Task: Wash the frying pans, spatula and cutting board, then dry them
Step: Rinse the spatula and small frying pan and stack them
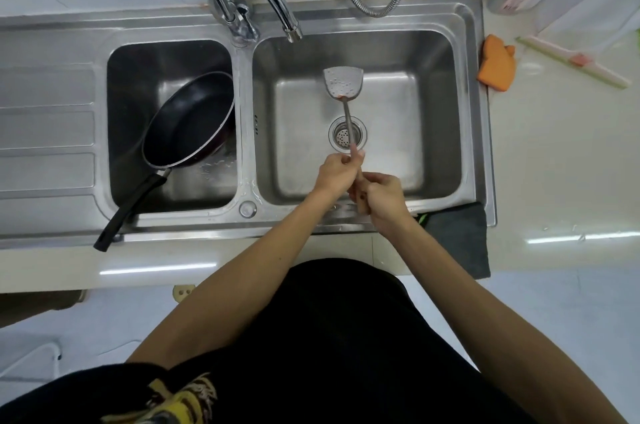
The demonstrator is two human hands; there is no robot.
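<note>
A metal spatula [343,84] is held over the right sink basin [436,133], its wet blade pointing away from me above the drain. My left hand [335,174] grips the shaft just below the drain. My right hand [382,197] grips the wooden handle end close behind it. A black frying pan [188,122] leans tilted in the left basin, its black handle sticking out over the sink's front rim. A second pan seems to lie under it, mostly hidden. No cutting board is in view.
The faucet spout [292,30] ends above the right basin's back edge; no water runs. An orange cloth [495,69] lies right of the sink, a squeegee [575,62] beyond it. A dark towel [457,236] hangs over the front right corner. The drainboard [45,126] lies left.
</note>
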